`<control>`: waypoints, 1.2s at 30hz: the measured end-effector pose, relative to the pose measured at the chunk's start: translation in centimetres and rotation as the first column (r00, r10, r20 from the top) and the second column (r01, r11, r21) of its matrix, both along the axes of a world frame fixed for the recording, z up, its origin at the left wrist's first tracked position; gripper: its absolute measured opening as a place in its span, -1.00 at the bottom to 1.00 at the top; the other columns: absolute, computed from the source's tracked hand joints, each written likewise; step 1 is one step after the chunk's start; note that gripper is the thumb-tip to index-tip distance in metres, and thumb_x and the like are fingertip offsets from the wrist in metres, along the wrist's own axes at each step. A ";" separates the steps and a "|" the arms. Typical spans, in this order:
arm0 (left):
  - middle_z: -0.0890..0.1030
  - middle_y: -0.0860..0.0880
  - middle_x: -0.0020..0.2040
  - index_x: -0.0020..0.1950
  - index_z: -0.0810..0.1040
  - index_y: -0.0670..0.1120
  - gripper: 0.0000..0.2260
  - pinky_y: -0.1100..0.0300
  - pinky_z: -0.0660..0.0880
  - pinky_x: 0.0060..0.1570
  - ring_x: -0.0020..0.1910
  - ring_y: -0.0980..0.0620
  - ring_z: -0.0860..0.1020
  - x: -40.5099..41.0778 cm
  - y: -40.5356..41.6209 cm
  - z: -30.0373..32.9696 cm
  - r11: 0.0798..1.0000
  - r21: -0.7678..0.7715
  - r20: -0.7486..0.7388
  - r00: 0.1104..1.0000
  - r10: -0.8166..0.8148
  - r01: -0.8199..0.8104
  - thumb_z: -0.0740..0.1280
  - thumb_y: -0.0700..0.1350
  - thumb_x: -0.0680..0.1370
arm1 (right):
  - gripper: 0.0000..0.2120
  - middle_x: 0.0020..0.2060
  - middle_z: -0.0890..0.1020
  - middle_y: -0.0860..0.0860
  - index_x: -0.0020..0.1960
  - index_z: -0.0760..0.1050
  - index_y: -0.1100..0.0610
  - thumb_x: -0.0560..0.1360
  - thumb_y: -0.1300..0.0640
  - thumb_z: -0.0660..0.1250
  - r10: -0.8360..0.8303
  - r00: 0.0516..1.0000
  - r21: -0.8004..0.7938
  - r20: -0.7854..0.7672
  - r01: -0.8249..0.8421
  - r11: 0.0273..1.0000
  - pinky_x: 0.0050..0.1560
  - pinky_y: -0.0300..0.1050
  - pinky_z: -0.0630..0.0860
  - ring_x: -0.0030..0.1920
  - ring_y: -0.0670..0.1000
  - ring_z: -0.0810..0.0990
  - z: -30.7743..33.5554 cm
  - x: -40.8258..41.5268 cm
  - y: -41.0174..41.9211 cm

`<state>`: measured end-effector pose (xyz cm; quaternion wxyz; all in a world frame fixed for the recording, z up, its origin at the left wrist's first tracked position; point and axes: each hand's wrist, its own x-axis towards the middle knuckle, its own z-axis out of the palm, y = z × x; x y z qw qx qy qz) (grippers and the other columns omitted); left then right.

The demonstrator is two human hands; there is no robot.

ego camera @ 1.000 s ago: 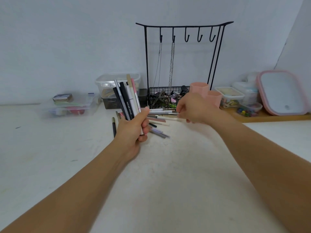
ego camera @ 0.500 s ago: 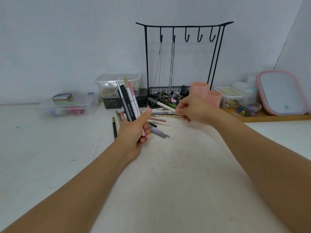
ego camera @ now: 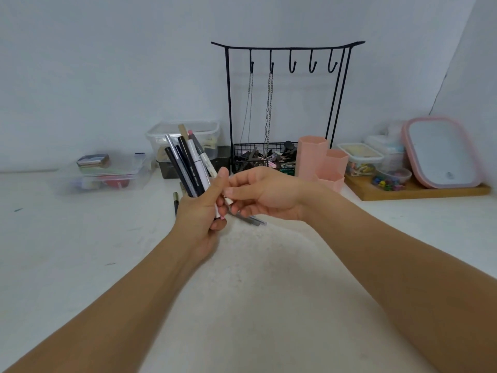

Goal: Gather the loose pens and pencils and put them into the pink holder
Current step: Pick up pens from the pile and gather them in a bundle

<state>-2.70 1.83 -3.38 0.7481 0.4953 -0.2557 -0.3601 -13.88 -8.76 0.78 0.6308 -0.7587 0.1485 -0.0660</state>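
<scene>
My left hand (ego camera: 200, 214) is raised above the white table and grips a bundle of pens and pencils (ego camera: 188, 162), black, silver and white, fanned up and to the left. My right hand (ego camera: 265, 195) sits right beside it, its fingertips pinching the lower end of a white pen (ego camera: 208, 164) that lies against the bundle. The pink holder (ego camera: 313, 157), with hexagonal compartments, stands empty behind my right wrist. A few loose pens (ego camera: 254, 220) stay on the table under my right hand, and a dark pen (ego camera: 176, 201) lies left of my left hand.
A black wire stand (ego camera: 228, 103) with hooks, chains and a full basket rises behind the hands. Clear plastic boxes (ego camera: 185, 135) sit to its left. On the right a wooden tray (ego camera: 419, 191) carries small containers and a pink-rimmed lid (ego camera: 441, 152).
My right hand picked a white pen from the loose pile and carried it left into the bundle. My left hand stayed in place and kept hold of the bundle.
</scene>
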 end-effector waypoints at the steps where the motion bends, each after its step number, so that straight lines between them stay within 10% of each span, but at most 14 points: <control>1: 0.42 -0.04 -0.44 -0.16 0.56 -0.19 -0.56 0.34 0.19 -0.64 -0.54 0.12 0.35 0.0 0.0 -0.1 1.000 -0.001 0.020 1.000 -0.007 0.007 0.54 0.15 0.28 | -0.86 -0.10 0.67 0.14 0.10 0.58 0.29 0.62 0.24 0.32 -0.007 1.000 -0.051 0.000 0.007 0.999 -0.12 -0.24 0.56 -0.18 -0.04 0.61 0.0 0.0 0.1; 5: 0.48 -0.06 -0.38 0.09 0.60 -0.18 -0.52 0.34 0.18 -0.63 -0.52 0.12 0.35 0.0 0.0 -0.4 1.000 -0.015 0.071 0.997 -0.010 0.011 0.57 0.06 0.30 | -0.90 -0.13 0.71 0.14 0.06 0.62 0.28 0.57 0.31 0.37 -0.045 0.999 -0.216 0.000 0.044 0.975 -0.17 -0.25 0.58 -0.18 0.00 0.65 0.6 -0.1 0.3; 10: 0.49 -0.06 -0.42 -0.21 0.59 -0.13 -0.82 0.31 0.19 -0.59 -0.49 0.08 0.39 0.2 0.0 -0.6 0.999 0.038 0.121 0.992 0.025 -0.030 0.52 -0.07 0.47 | -0.87 -0.14 0.74 0.20 0.02 0.67 0.31 0.48 0.28 0.48 -0.104 0.994 -0.296 0.029 0.108 0.949 -0.18 -0.20 0.61 -0.23 -0.02 0.69 0.8 0.0 0.9; 18: 0.53 -0.09 -0.41 -0.15 0.61 -0.18 -0.88 0.28 0.27 -0.58 -0.49 0.07 0.44 -0.3 0.0 -0.4 0.995 0.077 0.187 0.981 0.046 -0.062 0.40 -0.15 0.54 | -0.77 -0.23 0.72 0.16 -0.04 0.66 0.34 0.42 0.20 0.55 -0.190 0.981 -0.310 -0.025 0.173 0.935 -0.29 -0.26 0.56 -0.32 -0.07 0.66 0.6 -0.4 0.7; 23: 0.47 -0.03 -0.43 -0.18 0.54 -0.14 -0.86 0.29 0.21 -0.62 -0.53 0.08 0.37 0.0 -0.2 -0.3 0.998 0.057 0.109 0.994 0.026 -0.032 0.41 -0.21 0.57 | -0.93 -0.21 0.73 0.18 -0.05 0.67 0.25 0.47 0.29 0.48 -0.496 0.860 -0.644 0.115 0.445 0.623 -0.35 -0.20 0.59 -0.23 0.15 0.73 1.5 -2.8 -4.3; 30: 0.46 -0.02 -0.42 -0.14 0.52 -0.12 -0.87 0.31 0.18 -0.64 -0.52 0.10 0.35 0.1 -0.5 -0.4 0.999 0.039 0.027 1.000 0.014 -0.015 0.41 -0.21 0.58 | -0.91 -0.15 0.66 0.16 -0.07 0.62 0.26 0.53 0.32 0.34 -0.600 0.799 -0.953 -0.023 0.164 0.255 -0.17 -0.05 0.54 -0.14 0.16 0.62 -3.2 -2.4 -7.8; 36: 0.48 -0.01 -0.42 -0.14 0.49 -0.11 -0.85 0.30 0.22 -0.63 -0.50 0.09 0.37 0.3 -0.6 -0.5 1.000 0.019 0.007 1.000 0.024 -0.024 0.41 -0.18 0.58 | -0.91 -0.12 0.67 0.15 -0.07 0.66 0.25 0.52 0.32 0.37 -0.595 0.804 -0.946 -0.012 0.184 0.268 -0.05 0.02 0.59 -0.09 0.14 0.63 -3.6 -2.7 -7.9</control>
